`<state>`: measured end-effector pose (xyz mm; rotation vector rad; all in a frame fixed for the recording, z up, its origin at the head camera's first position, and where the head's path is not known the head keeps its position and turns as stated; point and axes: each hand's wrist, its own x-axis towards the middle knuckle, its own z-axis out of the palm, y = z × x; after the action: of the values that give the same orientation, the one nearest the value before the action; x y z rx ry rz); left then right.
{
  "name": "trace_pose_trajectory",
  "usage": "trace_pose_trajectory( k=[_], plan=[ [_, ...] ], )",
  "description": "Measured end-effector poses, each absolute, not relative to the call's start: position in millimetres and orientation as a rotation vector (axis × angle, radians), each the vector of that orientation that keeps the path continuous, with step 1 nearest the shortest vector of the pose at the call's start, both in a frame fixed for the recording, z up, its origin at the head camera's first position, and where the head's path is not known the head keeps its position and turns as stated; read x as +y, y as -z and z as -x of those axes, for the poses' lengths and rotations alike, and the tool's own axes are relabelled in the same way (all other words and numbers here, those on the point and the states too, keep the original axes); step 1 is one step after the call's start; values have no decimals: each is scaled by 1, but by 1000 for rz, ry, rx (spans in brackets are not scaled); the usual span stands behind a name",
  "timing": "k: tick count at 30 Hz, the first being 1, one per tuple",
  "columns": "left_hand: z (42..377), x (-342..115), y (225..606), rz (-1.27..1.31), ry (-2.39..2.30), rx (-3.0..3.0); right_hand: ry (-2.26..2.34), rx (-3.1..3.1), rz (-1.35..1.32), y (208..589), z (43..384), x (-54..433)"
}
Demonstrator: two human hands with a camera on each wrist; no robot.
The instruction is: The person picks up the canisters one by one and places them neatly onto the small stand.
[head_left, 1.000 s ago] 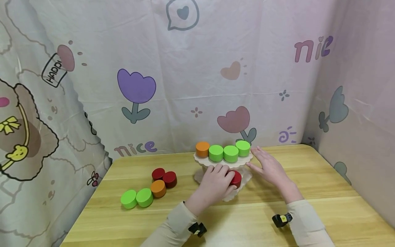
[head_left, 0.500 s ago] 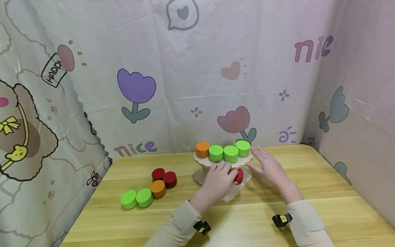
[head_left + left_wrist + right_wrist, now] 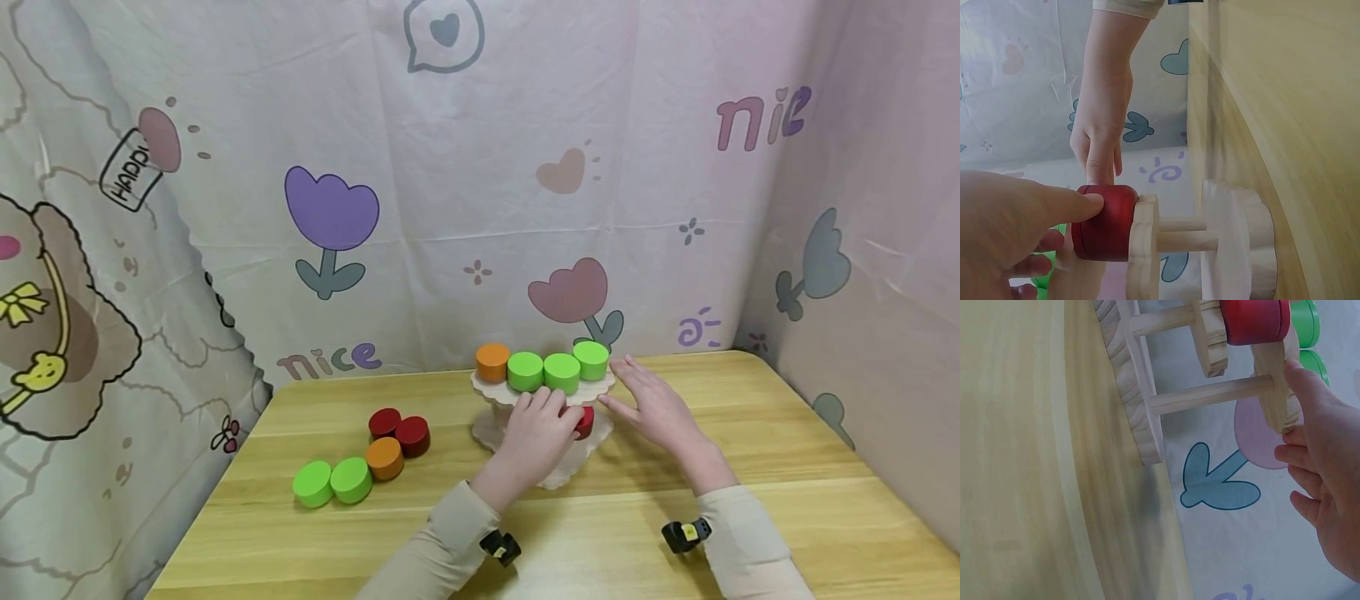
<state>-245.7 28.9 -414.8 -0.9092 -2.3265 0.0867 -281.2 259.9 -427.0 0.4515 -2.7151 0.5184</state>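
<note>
A tiered wooden stand with scalloped shelves has an orange round block and several green round blocks on its upper shelf. On a lower shelf, a red round block sits against the wood. My left hand holds this red block, its thumb laid on the block's side; some fingers are partly hidden behind. At the stand's right side, my right hand holds the upper shelf's rim between thumb and fingers, as the right wrist view shows.
Left of the stand on the wooden table lie two red blocks, an orange block and two green blocks. A printed curtain hangs behind the table and along both sides.
My left hand has slid right and slightly away from me, and the red block has shifted the same way along the lower shelf. My right hand has stayed in place.
</note>
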Motion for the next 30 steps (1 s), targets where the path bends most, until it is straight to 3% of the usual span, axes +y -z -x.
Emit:
trace_pose_trajectory(
  k=[19, 30],
  plan=[
    [247, 28, 417, 949, -58, -2288, -524, -2714, -446, 430, 282, 261],
    [232, 3, 416, 986, -68, -2183, -529, -2699, -446, 431, 282, 261]
  ],
)
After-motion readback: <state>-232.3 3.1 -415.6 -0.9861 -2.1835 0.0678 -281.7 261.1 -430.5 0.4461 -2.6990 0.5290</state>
